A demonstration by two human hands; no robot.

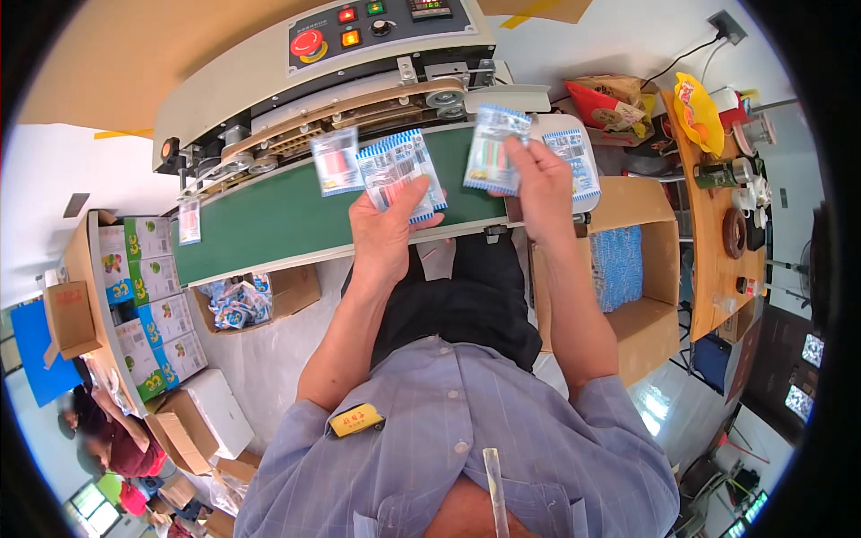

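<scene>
My left hand (386, 229) grips a clear packet with blue-and-white striped edges (399, 170) over the green conveyor belt (269, 220) of a sealing machine. My right hand (538, 184) holds up a second striped packet (493, 148) by its lower edge, just right of the first. Another packet (336, 161) lies on the belt to the left, and a small one (189, 221) sits near the belt's far left end. One more packet (574, 161) rests on the white tray at the belt's right end.
The sealer's control panel (377, 22) has a red stop button and lamps. A cardboard box (632, 287) at my right holds a stack of blue packets. A lower box (238, 300) under the belt catches packets. Printed cartons (148, 296) stand left; a cluttered wooden table (726, 197) stands right.
</scene>
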